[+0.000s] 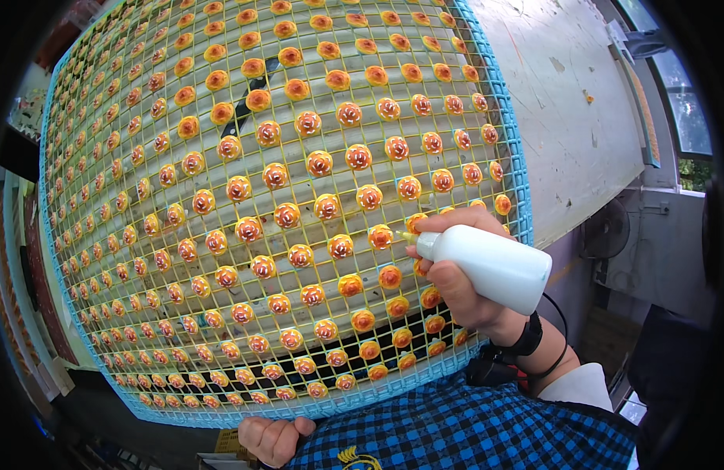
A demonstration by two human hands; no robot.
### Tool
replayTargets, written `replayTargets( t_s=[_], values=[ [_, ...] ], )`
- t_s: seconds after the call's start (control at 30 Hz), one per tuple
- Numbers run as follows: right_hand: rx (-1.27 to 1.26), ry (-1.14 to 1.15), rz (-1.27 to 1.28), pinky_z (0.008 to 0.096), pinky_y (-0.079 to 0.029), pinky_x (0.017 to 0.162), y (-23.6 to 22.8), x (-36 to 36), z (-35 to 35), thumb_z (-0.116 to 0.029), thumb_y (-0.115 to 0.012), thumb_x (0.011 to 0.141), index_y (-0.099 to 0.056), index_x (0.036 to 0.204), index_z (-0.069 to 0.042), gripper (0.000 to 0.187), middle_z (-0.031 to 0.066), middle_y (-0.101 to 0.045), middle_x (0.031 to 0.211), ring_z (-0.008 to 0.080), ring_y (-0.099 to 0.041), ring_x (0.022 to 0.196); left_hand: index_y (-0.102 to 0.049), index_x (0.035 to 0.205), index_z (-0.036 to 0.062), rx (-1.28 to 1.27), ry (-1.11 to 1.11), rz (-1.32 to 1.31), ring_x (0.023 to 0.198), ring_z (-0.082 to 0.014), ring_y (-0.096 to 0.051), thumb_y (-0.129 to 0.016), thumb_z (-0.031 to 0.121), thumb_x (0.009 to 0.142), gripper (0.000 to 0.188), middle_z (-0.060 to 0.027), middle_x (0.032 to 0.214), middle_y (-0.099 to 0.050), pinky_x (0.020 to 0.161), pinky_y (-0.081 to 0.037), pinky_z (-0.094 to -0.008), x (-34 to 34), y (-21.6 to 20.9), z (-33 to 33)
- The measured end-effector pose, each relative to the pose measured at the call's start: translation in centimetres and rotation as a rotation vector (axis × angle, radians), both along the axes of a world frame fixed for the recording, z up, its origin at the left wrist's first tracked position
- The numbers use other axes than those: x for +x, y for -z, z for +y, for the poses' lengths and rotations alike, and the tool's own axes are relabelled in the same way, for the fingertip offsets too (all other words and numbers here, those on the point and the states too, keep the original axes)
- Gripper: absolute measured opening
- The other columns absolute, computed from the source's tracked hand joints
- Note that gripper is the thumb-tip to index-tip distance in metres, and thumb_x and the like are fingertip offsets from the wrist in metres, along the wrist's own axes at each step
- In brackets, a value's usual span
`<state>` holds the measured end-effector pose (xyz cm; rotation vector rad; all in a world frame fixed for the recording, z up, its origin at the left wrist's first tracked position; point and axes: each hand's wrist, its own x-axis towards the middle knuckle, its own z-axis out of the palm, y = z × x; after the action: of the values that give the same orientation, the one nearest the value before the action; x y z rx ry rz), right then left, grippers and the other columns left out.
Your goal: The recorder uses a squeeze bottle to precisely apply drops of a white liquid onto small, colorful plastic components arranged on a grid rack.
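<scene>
In my right hand (472, 286) is a white squeeze bottle (499, 266), tilted with its narrow tip pointing left. The tip is at a small round orange-yellow piece (380, 236), shaped like a bun; I cannot tell whether it touches. Many such pieces sit in rows on a yellow mesh rack (315, 266) with a light blue woven rim (512, 149). Pieces across the middle and left carry white marks, while the far rows and several near my right wrist are plain orange-brown. My left hand (272, 440) is closed at the rack's near rim; what its fingers hold, if anything, is hidden.
The rack lies over a pale, stained table (570, 110), which extends to the right. A dark strap-like strip (240, 113) shows beneath the mesh. A fan (605, 229) stands low at the right, near a window. Blue-and-black checked cloth (456, 427) covers my lap.
</scene>
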<state>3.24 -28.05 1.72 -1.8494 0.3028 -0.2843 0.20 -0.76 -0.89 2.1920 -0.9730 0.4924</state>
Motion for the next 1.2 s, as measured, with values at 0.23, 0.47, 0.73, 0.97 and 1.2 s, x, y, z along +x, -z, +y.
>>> replayTargets(
  t_s=[0.23,0.47,0.73,0.97,1.2],
  values=[
    [-0.077,-0.025,-0.032,0.0238,-0.045,0.054,0.1,0.3,0.0,-0.019,-0.065,0.073,-0.058,0.087,0.000,0.025,0.0083,-0.058,0.076,0.0151,-0.057,0.061,-0.036,0.058,0.0071,0.002,0.009,-0.024,0.037,-0.0120,-0.018,-0.047,-0.005,0.074,0.023,-0.0001,0.046,-0.022,0.039,-0.015,-0.0271,0.0,0.2,0.1],
    [-0.043,-0.004,-0.023,0.0233,-0.045,0.054,0.1,0.2,0.1,-0.019,-0.065,0.074,-0.058,0.088,0.000,0.025,0.0078,-0.058,0.075,0.0146,-0.057,0.061,-0.036,0.058,0.0072,-0.020,-0.002,-0.038,0.037,-0.0120,-0.018,-0.047,-0.005,0.074,0.023,-0.0001,0.046,-0.022,0.039,-0.015,-0.0270,0.1,0.2,-0.3],
    [0.031,0.019,-0.007,0.0226,-0.045,0.055,0.3,-0.1,0.1,-0.017,-0.064,0.075,-0.057,0.090,0.000,0.024,0.0066,-0.057,0.075,0.0133,-0.057,0.062,-0.037,0.060,0.0062,-0.026,-0.018,-0.026,0.037,-0.0121,-0.019,-0.047,-0.006,0.074,0.021,-0.0004,0.047,-0.023,0.039,-0.016,-0.0271,0.0,0.1,-0.5],
    [0.027,-0.018,-0.008,0.0225,-0.045,0.055,0.0,-0.1,0.0,-0.018,-0.064,0.074,-0.058,0.088,0.000,0.024,0.0072,-0.058,0.077,0.0138,-0.057,0.062,-0.039,0.063,0.0065,0.010,-0.014,0.015,0.038,-0.0119,-0.021,-0.048,-0.003,0.075,0.017,-0.0005,0.048,-0.025,0.040,-0.017,-0.0273,-0.1,-0.2,-0.4],
    [-0.045,-0.070,-0.004,0.0227,-0.045,0.053,-0.3,0.0,-0.2,-0.018,-0.065,0.073,-0.058,0.088,0.001,0.024,0.0085,-0.058,0.077,0.0149,-0.058,0.061,-0.038,0.066,0.0081,0.138,0.019,0.002,0.042,-0.0132,-0.028,-0.055,0.003,0.071,0.019,0.0000,0.054,-0.033,0.041,-0.021,-0.0281,-0.7,0.2,1.4]
  ],
)
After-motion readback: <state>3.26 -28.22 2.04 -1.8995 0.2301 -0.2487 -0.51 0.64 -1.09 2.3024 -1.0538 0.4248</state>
